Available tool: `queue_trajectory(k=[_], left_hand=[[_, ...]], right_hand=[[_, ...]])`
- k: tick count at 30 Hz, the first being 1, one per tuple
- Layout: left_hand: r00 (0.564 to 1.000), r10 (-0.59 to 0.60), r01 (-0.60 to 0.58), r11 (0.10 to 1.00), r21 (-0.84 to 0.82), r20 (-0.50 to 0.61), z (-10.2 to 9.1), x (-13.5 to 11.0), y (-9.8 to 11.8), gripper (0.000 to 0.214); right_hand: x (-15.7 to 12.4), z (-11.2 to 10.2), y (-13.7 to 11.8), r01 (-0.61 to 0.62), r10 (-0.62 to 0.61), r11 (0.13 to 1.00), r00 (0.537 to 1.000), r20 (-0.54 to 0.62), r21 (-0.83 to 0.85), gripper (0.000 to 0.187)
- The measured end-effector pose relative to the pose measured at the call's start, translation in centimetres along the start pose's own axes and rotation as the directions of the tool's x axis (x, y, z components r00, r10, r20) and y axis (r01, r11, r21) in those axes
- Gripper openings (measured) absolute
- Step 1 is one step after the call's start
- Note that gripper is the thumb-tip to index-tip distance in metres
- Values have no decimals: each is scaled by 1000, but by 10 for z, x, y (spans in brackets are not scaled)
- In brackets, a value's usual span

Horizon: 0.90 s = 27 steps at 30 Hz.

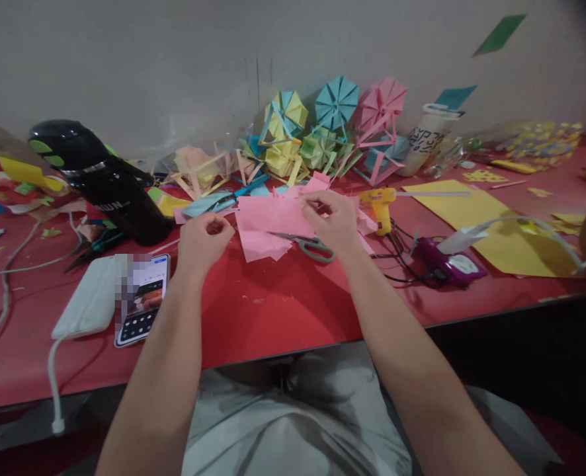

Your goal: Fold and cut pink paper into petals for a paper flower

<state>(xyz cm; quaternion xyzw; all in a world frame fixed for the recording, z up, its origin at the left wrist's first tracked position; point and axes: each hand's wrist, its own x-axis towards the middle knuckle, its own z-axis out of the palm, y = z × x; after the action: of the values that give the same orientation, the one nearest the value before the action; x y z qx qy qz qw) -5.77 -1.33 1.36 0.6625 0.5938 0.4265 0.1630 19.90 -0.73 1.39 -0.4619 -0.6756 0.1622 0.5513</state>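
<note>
My left hand [204, 239] is curled into a loose fist above the red table [273, 311], and I cannot make out anything in its fingers. My right hand [331, 218] hovers over a stack of pink paper sheets [268, 225] with its fingertips pinched on a small pink piece. Scissors with grey-green handles [309, 246] lie on the pink paper just below my right hand.
Several folded paper pinwheels [333, 125] stand against the wall. A yellow glue gun [381, 206], a purple device [446, 261] with cables and yellow sheets [491, 225] lie to the right. A phone [144, 301], a white power bank [89, 297] and a black bottle [104, 178] lie to the left.
</note>
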Motion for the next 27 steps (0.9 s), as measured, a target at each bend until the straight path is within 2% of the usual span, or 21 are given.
queue_trajectory(k=[2,5,7,9,11,14,17,21,23,27], left_hand=[[1000,-27,27,998,-52,-10,1,1,1,6],[992,-120,128,950,-284,45,8,2,9,11],[963,-194,259,865,-430,190,13,0,17,24],[912,-235,389,755,-528,337,18,-3,25,35],[897,-235,426,687,-588,375,21,-5,30,37],[915,-246,400,653,-644,319,23,-5,28,34],[944,-275,324,650,-688,184,23,-2,21,32],[943,-318,295,655,-696,100,24,-1,16,28],[939,-330,303,665,-682,95,25,-1,18,24],[941,-331,285,681,-674,63,28,-3,20,27]], right_hand=[[2,-2,0,-36,36,999,997,-61,8,19],[3,1,1,-90,94,994,992,-78,59,26],[3,6,3,-131,135,981,991,-14,142,26],[2,11,5,-180,168,955,983,68,235,23],[1,16,6,-224,193,932,972,132,285,20],[-1,19,6,-279,220,921,948,228,271,22],[-4,20,4,-312,220,915,916,334,254,29],[-9,26,6,-344,203,899,876,437,270,34],[-10,29,7,-321,186,902,892,413,288,39],[-12,34,3,-206,129,940,953,273,274,48]])
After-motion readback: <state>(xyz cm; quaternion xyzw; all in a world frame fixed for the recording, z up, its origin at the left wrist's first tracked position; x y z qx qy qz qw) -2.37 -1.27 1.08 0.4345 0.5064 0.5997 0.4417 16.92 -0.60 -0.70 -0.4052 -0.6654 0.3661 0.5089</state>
